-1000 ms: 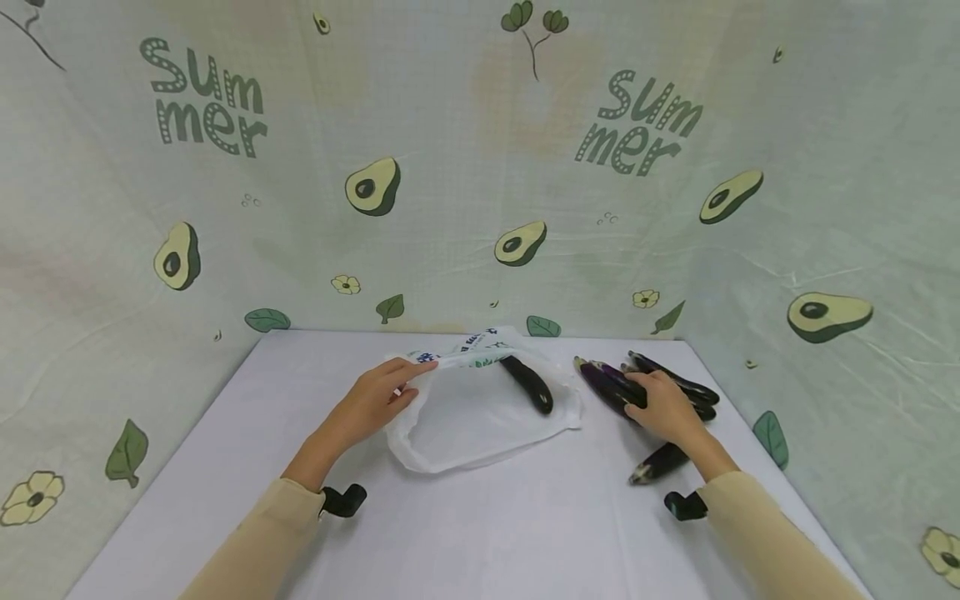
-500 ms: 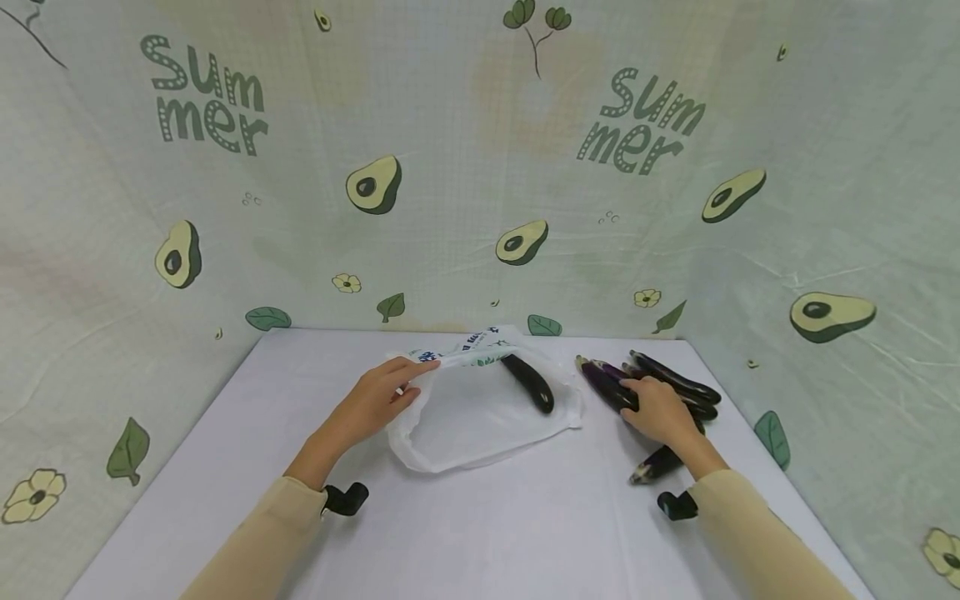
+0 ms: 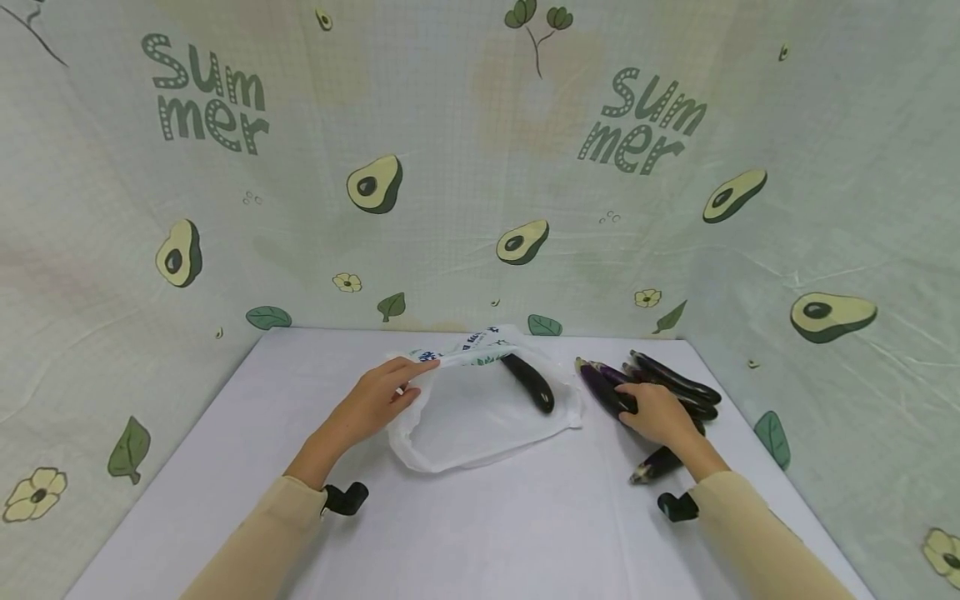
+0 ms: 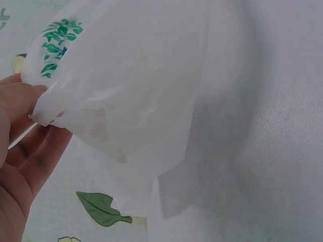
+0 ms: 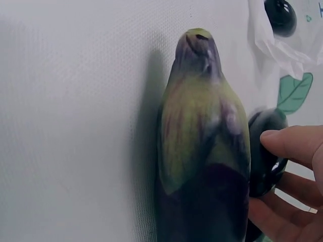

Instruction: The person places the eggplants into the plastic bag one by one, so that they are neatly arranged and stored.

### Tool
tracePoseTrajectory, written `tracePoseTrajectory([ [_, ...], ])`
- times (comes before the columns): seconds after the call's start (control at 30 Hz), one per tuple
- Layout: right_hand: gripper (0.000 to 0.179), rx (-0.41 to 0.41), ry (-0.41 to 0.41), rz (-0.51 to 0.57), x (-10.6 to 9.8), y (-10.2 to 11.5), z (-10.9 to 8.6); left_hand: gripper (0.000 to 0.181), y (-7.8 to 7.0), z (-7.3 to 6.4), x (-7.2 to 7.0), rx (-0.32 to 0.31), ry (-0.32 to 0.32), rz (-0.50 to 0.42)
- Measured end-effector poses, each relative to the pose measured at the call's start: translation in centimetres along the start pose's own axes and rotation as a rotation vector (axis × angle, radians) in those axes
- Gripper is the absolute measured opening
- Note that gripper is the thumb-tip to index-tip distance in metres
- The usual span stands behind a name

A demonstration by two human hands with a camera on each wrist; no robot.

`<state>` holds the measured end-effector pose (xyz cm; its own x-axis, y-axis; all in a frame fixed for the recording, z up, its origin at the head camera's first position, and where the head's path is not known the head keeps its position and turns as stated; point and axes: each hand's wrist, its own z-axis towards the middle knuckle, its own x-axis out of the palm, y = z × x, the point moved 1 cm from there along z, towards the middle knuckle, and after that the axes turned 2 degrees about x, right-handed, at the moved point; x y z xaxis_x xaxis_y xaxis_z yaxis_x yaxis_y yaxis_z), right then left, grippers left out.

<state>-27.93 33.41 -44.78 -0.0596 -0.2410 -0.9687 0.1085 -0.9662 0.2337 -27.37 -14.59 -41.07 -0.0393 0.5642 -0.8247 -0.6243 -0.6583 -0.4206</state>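
Note:
A white plastic bag (image 3: 472,433) with blue and green print lies on the table, its mouth held apart. My left hand (image 3: 373,402) pinches the bag's left rim between thumb and fingers, as the left wrist view shows. Inside the bag rests one dark eggplant (image 3: 529,385). To the right, my right hand (image 3: 658,412) grips the near end of another eggplant (image 3: 600,385), thumb on one side and fingers on the other. Close to that hand lies a separate eggplant (image 3: 651,468), whose stem end (image 5: 202,101) fills the middle of the right wrist view.
Several more eggplants (image 3: 678,379) lie bunched behind and right of my right hand, partly hidden by it. A white cloth covers the table (image 3: 487,533). Patterned cloth walls (image 3: 450,283) stand at the back and both sides.
My right hand has shifted slightly left and closed in on the near end of an eggplant. My left hand, the bag and the eggplant inside hold their places.

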Motion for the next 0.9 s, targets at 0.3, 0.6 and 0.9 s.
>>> tracePoseTrajectory([
  [0.3, 0.050, -0.008, -0.022, 0.018, 0.1, 0.5, -0.5, 0.062, -0.1, 0.0, 0.0, 0.007, 0.004, -0.011],
  [0.6, 0.049, -0.058, -0.083, 0.023, -1.5, 1.2, -2.5, 0.062, 0.0, -0.2, -0.1, 0.015, 0.007, -0.029],
  [0.9, 0.050, -0.142, -0.128, 0.003, -4.6, 1.9, -5.5, 0.063, 0.2, -0.1, 0.0, 0.006, 0.006, -0.014],
])
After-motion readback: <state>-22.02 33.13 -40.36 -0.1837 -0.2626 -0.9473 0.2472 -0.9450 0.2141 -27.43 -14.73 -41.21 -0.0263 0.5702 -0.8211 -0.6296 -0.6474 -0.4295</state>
